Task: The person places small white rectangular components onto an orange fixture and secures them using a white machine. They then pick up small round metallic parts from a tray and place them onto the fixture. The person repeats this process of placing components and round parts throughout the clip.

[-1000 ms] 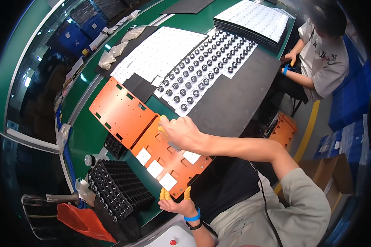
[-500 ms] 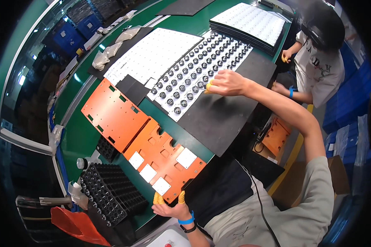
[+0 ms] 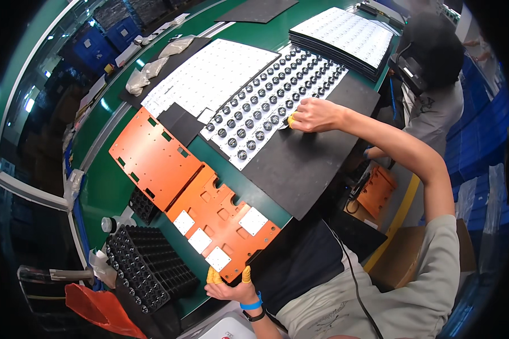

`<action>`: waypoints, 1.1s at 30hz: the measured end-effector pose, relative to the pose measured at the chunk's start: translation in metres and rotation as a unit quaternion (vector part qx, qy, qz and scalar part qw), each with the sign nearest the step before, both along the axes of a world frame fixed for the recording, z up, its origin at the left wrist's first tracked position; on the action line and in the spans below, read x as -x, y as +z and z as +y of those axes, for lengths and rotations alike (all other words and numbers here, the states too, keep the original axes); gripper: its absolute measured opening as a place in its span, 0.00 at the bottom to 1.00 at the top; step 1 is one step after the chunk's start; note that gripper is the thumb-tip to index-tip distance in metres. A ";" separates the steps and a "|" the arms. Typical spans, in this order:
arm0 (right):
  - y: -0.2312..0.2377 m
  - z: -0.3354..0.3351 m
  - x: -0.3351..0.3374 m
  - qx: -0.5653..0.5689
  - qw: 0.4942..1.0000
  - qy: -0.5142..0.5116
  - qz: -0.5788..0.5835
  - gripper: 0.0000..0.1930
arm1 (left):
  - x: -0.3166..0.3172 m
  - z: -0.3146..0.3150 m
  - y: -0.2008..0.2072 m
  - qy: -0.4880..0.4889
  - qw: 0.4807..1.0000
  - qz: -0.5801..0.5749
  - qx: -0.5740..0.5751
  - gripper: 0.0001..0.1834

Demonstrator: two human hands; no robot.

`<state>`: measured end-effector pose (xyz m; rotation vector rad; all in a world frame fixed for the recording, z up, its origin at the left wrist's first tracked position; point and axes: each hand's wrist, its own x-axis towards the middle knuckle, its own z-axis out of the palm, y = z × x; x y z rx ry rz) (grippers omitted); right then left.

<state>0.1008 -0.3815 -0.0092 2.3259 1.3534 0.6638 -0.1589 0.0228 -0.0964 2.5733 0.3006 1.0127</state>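
My right hand (image 3: 318, 116), a yellow finger cot on a fingertip, is pinched closed at the edge of a white sheet (image 3: 240, 164) bearing rows of black round parts (image 3: 260, 116). Whatever its fingertips hold is too small to make out. Below, my left hand (image 3: 232, 289), also in yellow finger cots, grips the near end of an orange panel (image 3: 209, 198) between thumb and fingers. Several white square plates (image 3: 218, 257) lie on that panel. A second orange panel (image 3: 155, 158) adjoins its far end.
A black mat (image 3: 316, 164) lies under my right forearm. Beyond are a white printed sheet (image 3: 220, 68) and a stack of sheets (image 3: 345, 37). Black cell holders (image 3: 147, 265) stand at the left, with plastic bags (image 3: 147, 76) farther back. Another person (image 3: 430, 62) leans in at the right.
My right hand has shifted slightly to the right along the sheet's edge, still pinched. My left hand stays on the orange panel. The other person has leaned nearer, their hands now mostly hidden.
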 end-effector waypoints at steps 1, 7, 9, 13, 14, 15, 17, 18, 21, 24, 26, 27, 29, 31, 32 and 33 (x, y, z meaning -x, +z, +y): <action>0.000 0.001 -0.001 0.000 1.000 -0.001 0.002 0.05 | -0.001 0.001 -0.001 -0.001 1.000 -0.009 -0.007 0.50; 0.000 0.003 -0.008 -0.015 1.000 -0.007 -0.005 0.06 | -0.001 0.002 -0.003 -0.001 1.000 -0.018 -0.022 0.50; 0.000 0.003 -0.011 -0.018 1.000 -0.009 -0.009 0.06 | 0.000 0.000 0.000 0.002 1.000 -0.006 -0.005 0.49; 0.003 0.005 -0.018 0.014 0.999 -0.030 -0.008 0.05 | -0.001 -0.001 0.001 -0.002 1.000 -0.013 -0.010 0.49; 0.004 0.005 -0.018 0.029 0.999 -0.040 -0.007 0.04 | -0.003 -0.001 0.001 -0.004 1.000 -0.023 -0.018 0.49; 0.006 0.005 -0.020 0.031 0.999 -0.038 -0.002 0.04 | -0.004 0.000 0.001 -0.007 0.999 -0.033 -0.025 0.49; 0.008 0.008 -0.022 0.016 1.000 -0.026 -0.008 0.06 | -0.004 0.001 -0.001 -0.004 0.999 -0.035 -0.025 0.49; 0.008 0.009 -0.022 0.009 1.000 -0.019 -0.011 0.06 | -0.003 0.001 -0.001 -0.002 0.999 -0.036 -0.026 0.49; 0.008 0.008 -0.022 0.019 1.000 -0.021 -0.011 0.06 | -0.004 0.001 0.000 -0.008 0.999 -0.034 -0.020 0.49; 0.006 0.006 -0.019 0.029 0.999 -0.011 -0.021 0.06 | -0.004 0.002 -0.004 -0.008 0.999 -0.036 -0.028 0.49; 0.005 0.005 -0.017 0.035 0.999 -0.009 -0.026 0.06 | -0.003 0.002 -0.003 -0.004 0.999 -0.035 -0.027 0.49; 0.004 0.004 -0.015 0.038 0.999 -0.008 -0.029 0.06 | -0.003 0.001 -0.003 -0.002 0.999 -0.035 -0.026 0.50; 0.002 0.003 -0.012 0.016 0.999 0.003 -0.045 0.06 | -0.001 0.000 -0.002 0.002 1.000 -0.017 -0.016 0.49; -0.002 0.001 -0.010 0.006 0.999 0.004 -0.052 0.05 | 0.000 -0.001 0.000 0.003 1.000 -0.009 -0.010 0.48; 0.000 0.001 -0.008 0.001 0.998 0.005 -0.055 0.05 | -0.001 -0.001 0.000 0.002 1.000 -0.010 -0.008 0.48; 0.001 0.002 -0.005 -0.005 0.998 0.006 -0.059 0.05 | -0.001 -0.001 0.000 0.001 1.000 -0.010 -0.006 0.48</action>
